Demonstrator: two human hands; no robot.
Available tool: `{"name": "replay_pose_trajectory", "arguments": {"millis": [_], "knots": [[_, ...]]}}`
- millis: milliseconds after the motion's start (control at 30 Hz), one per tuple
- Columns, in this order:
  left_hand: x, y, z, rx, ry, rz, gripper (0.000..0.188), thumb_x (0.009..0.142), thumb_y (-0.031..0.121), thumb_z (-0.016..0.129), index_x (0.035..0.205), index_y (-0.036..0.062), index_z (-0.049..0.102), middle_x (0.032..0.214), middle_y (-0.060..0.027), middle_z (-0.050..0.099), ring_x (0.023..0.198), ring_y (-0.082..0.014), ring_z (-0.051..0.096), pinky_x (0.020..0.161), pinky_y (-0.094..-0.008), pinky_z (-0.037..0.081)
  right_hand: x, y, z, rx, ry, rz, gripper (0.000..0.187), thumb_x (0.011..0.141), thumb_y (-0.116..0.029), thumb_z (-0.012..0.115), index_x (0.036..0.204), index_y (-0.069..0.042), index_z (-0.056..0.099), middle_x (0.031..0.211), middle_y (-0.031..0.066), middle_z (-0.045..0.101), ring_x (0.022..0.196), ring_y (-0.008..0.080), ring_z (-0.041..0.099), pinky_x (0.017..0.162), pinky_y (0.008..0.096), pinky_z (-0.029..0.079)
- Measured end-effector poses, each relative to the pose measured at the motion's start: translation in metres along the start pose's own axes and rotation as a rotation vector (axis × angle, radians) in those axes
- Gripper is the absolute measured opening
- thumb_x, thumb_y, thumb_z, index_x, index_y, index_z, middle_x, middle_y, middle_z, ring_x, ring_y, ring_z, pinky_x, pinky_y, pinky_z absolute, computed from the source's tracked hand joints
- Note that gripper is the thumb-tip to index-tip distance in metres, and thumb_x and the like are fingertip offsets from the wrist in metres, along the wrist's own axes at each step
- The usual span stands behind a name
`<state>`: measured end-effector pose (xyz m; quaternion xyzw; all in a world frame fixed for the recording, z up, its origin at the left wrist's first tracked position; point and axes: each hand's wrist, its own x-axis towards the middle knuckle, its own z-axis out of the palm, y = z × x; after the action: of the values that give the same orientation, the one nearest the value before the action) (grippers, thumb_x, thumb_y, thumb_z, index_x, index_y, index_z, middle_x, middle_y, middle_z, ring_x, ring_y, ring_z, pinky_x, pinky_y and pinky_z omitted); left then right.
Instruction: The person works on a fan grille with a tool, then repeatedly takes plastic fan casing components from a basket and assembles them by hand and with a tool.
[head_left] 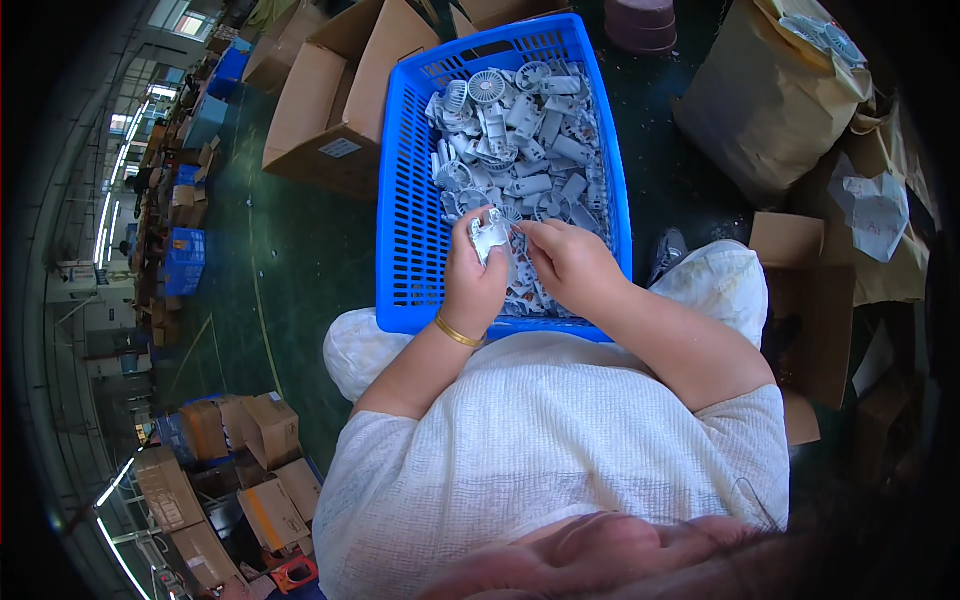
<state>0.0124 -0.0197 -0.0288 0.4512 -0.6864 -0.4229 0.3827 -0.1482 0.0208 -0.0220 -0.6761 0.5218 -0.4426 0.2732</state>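
Between the fingers and thumb of my left hand [472,280] is a small light-grey plastic housing part [489,235], its hollow side turned up. My right hand [575,263] is closed in a pinch just right of that part; whatever its fingertips grip is too small to make out. Both hands are above the near half of a blue slatted plastic crate [398,225]. Inside the crate lies a heap of grey plastic pieces [530,185], among them round fan-like grilles [487,87] and curved shells.
An open cardboard box [320,110] stands left of the crate. To the right are a large brown paper sack [770,105], another open carton [825,330] and a dark round stool or tub [640,25]. More boxes [265,425] are stacked at lower left on the green floor [245,290].
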Motion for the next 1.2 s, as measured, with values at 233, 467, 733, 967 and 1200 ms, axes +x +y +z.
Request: {"name": "replay_pose_trajectory", "arguments": {"millis": [233,467,733,967,1200], "knots": [[-0.001,0.014,0.002,0.215,0.013,0.163,0.039,0.078,-0.001,0.044,0.117,-0.0019,0.041,0.106,-0.0184,0.052,0.095,-0.0270,0.054,0.083,-0.0326,0.043,0.000,-0.001,0.000,-0.013,0.017,0.004,0.025,0.077,-0.006,0.051,0.101,-0.001,0.057,0.076,0.0152,0.057,0.068,0.0321,0.057,0.060,0.0405,0.046],[0.001,0.009,0.005,0.300,0.050,0.207,0.039,0.077,-0.002,0.045,0.116,-0.0029,0.041,0.106,-0.0179,0.052,0.096,-0.0268,0.054,0.084,-0.0333,0.043,0.001,0.000,0.005,-0.003,0.014,0.034,0.026,0.077,-0.006,0.051,0.102,-0.001,0.058,0.077,0.0157,0.057,0.070,0.0321,0.057,0.062,0.0402,0.046],[0.007,0.003,0.001,-0.207,0.006,-0.107,0.041,0.079,-0.004,0.044,0.119,-0.0025,0.038,0.107,-0.0120,0.051,0.093,-0.0174,0.055,0.081,-0.0274,0.045,0.000,-0.003,-0.003,0.117,0.039,0.049,0.025,0.079,-0.002,0.051,0.103,-0.002,0.058,0.078,0.0128,0.058,0.068,0.0250,0.057,0.061,0.0322,0.046],[0.007,0.007,0.009,-0.038,-0.023,-0.007,0.042,0.078,-0.006,0.046,0.119,0.0018,0.041,0.103,-0.0118,0.053,0.088,-0.0148,0.055,0.077,-0.0260,0.045,0.001,-0.004,-0.008,-0.080,-0.054,-0.081,0.016,0.075,-0.003,0.053,0.091,-0.001,0.058,0.079,0.0124,0.057,0.070,0.0287,0.057,0.059,0.0358,0.046],[0.006,0.013,0.012,0.024,-0.047,0.027,0.044,0.077,-0.007,0.047,0.120,0.0027,0.043,0.093,-0.0108,0.058,0.082,-0.0138,0.056,0.072,-0.0254,0.046,0.001,-0.003,-0.006,-0.066,-0.027,-0.128,0.014,0.076,-0.004,0.053,0.089,0.000,0.056,0.078,0.0129,0.057,0.070,0.0296,0.057,0.060,0.0370,0.046]]}}
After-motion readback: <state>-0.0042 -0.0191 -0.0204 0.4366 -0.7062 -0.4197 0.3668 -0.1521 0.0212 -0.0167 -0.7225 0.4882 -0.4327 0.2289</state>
